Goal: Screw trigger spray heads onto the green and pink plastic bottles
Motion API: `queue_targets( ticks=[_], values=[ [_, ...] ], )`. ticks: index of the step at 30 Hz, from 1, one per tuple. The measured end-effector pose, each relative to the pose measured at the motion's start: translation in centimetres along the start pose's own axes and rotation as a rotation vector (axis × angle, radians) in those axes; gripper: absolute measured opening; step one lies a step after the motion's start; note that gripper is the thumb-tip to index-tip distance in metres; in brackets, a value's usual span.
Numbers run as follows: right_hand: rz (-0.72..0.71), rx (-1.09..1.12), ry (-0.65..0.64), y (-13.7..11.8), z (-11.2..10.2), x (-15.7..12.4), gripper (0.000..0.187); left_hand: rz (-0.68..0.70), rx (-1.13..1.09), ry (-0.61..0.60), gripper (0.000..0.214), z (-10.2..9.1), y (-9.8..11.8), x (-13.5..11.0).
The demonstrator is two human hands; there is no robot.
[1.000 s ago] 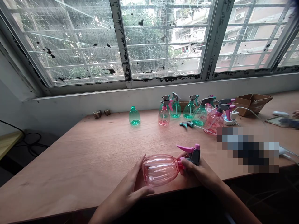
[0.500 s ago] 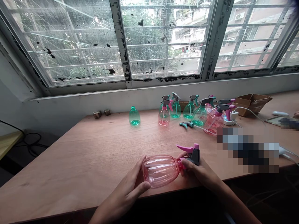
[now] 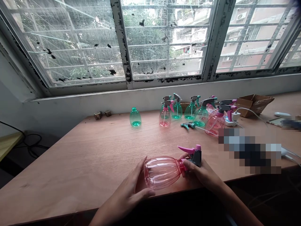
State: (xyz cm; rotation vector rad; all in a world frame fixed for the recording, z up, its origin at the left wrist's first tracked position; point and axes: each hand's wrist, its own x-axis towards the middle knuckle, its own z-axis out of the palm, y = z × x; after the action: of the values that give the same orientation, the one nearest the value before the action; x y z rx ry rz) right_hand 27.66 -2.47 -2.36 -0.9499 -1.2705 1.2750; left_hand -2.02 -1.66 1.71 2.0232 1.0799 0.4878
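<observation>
A clear pink spray bottle point(image 3: 161, 172) lies on its side at the table's front edge, its base to the left. My left hand point(image 3: 133, 183) cups the base, fingers along the far side and thumb low on the near side. At the other end, my right hand point(image 3: 196, 171) pinches the pink collar at the neck. The grey and pink trigger head point(image 3: 195, 156) sticks up above that hand, with its pink lever pointing left. My right fingertips are partly hidden behind the neck.
A green bottle without a head point(image 3: 135, 118) stands toward the back. Several green and pink spray bottles point(image 3: 176, 110) stand right of it, with a loose green trigger head point(image 3: 188, 126) in front. A cardboard box point(image 3: 252, 105) and a white power strip point(image 3: 231, 122) are farther right.
My left thumb has slid slightly down and right along the bottle's base. The trigger head has shifted very slightly right. My right hand keeps its hold on the collar.
</observation>
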Motion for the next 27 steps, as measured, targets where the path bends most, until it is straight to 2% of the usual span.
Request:
queue_targets(
  ticks=[5, 9, 18, 27],
  values=[
    [0.001, 0.005, 0.001, 0.06, 0.01, 0.04, 0.034, 0.029, -0.055, -0.009, 0.080, -0.06, -0.12, -0.15],
    [0.001, 0.007, -0.001, 0.00, 0.07, 0.13, 0.035, -0.020, -0.049, -0.004, 0.076, -0.07, 0.38, -0.02],
    [0.003, -0.041, 0.011, -0.36, 0.17, -0.10, 0.039, -0.009, -0.084, -0.004, 0.091, -0.04, 0.56, 0.21],
    [0.019, 0.014, 0.003, -0.23, 0.16, -0.07, 0.036, 0.022, -0.045, -0.025, 0.088, -0.09, 0.33, 0.03]
  ],
)
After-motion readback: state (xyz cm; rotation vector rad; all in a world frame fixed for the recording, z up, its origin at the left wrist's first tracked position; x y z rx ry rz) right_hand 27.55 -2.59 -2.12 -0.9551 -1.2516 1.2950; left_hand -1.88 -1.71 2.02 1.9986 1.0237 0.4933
